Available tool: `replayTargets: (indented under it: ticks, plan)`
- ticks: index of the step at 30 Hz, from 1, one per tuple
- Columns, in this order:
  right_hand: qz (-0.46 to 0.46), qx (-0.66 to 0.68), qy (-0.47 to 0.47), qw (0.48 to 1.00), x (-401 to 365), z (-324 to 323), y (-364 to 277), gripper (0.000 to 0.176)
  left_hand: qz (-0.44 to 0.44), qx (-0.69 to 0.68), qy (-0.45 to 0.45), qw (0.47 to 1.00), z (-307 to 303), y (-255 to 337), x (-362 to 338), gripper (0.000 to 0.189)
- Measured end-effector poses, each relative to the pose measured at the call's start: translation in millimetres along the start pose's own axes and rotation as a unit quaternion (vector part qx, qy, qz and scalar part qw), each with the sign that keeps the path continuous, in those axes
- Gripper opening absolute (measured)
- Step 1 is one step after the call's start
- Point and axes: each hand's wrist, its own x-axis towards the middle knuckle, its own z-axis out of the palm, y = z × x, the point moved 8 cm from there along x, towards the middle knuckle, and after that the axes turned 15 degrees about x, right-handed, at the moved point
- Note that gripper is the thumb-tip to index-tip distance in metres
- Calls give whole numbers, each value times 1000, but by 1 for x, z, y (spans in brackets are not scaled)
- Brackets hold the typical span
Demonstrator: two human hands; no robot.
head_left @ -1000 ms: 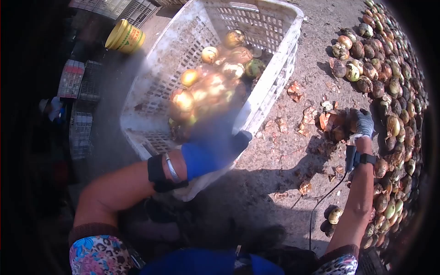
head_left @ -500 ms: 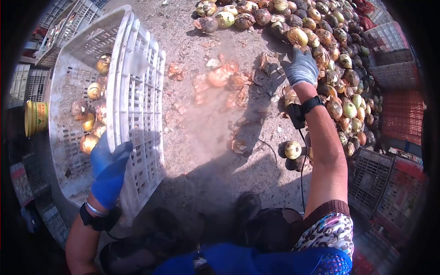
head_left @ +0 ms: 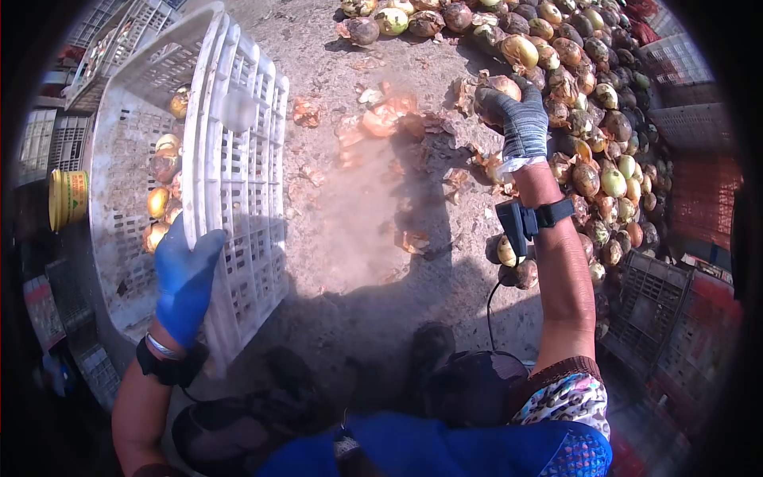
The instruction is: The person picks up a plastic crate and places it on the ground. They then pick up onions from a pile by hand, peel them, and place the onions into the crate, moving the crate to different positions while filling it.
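My left hand [head_left: 187, 274], in a blue glove, is closed over the near rim of a white plastic crate [head_left: 250, 171] tilted on its side. Several onions [head_left: 158, 202] lie inside that crate. At the edge of a large onion pile [head_left: 568, 52], my right hand [head_left: 515, 115] in a grey glove has its fingers round an onion [head_left: 504, 86] with loose skin. A black device is strapped to my right wrist.
Loose onion skins [head_left: 389, 111] lie on the dusty concrete ahead. A yellow bucket [head_left: 70, 199] stands left of the crate. Stacked crates [head_left: 648, 298] line the right side, and more crates [head_left: 119, 48] are at the upper left. Two onions lie below my right wrist.
My right hand has shifted slightly left and closed round an onion at the pile's edge. The left hand keeps its hold on the crate rim, and the view has shifted a little.
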Motion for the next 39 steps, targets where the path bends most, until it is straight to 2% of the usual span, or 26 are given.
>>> replayTargets:
  ticks: [1,3,5,6,8,9,10,11,13,15,16,17,18,20,21,22,24,25,26,28,29,30,32,35,37,39]
  plan:
    - [-46,168,-102,979,-23,36,-29,83,-9,-1,1,1000,1,-1,2,33]
    - [-175,130,-301,928,-80,101,-98,94,45,25,6,999,-2,11,4,33]
    - [-212,-1,-287,934,-73,109,-73,99,38,50,3,998,-2,3,3,38]
    - [-235,-194,-226,925,-57,94,-52,96,56,19,25,998,-1,5,3,33]
    - [-126,-481,-188,847,-37,44,10,76,73,12,24,997,-2,-3,5,33]
    - [-73,-557,-173,809,-45,20,38,60,90,7,15,996,0,-4,7,32]
    - [-9,-592,-207,779,-60,4,63,43,75,6,18,997,0,4,4,32]
    - [-88,-530,-158,828,-69,-17,82,36,59,-22,11,998,1,3,3,31]
    - [-61,-554,-154,816,-72,-30,91,60,40,-7,9,999,2,-11,10,32]
    - [-38,-493,-99,864,-66,-40,88,45,42,-115,-14,992,7,-14,12,35]
    - [-37,-516,-98,850,-60,-37,84,53,126,24,1,992,0,-2,7,32]
    - [-39,-531,-105,840,-52,-34,86,62,56,56,-5,997,0,-4,10,31]
    - [-45,-536,-127,834,-33,-33,106,78,91,34,33,995,1,-13,12,31]
    - [39,-574,-129,808,-38,-12,95,76,92,164,78,979,-6,-3,7,36]
    - [31,-473,-64,878,-5,-41,141,76,87,182,77,976,-10,4,3,38]
    - [42,-398,-19,916,-19,-31,117,76,75,183,90,976,-18,-2,0,38]
    - [135,-46,-89,986,-23,2,111,56,113,165,96,975,-12,6,1,38]
    - [110,53,-159,980,-31,30,85,53,148,143,103,973,-10,1,2,38]
    - [111,123,-206,964,-103,80,-3,67,133,151,79,976,-12,8,1,35]
    - [50,257,-367,892,-157,125,-73,90,123,82,26,989,-2,3,8,26]
    - [-7,183,-391,902,-164,127,-90,91,98,11,-30,995,6,-6,12,32]
    - [-51,73,-373,923,-157,117,-87,87,101,-45,-25,994,9,-8,12,31]
    - [-97,-271,-218,933,-107,60,-27,75,98,-112,-30,988,11,-12,16,35]
    - [-60,-595,-58,799,-76,-44,9,59,85,-78,-50,992,10,-23,20,39]
    - [18,-651,-16,758,-69,-99,29,59,87,-81,-50,992,8,-11,14,39]
    - [-3,-681,-24,732,-67,-126,50,53,72,-82,-33,993,8,-11,12,40]
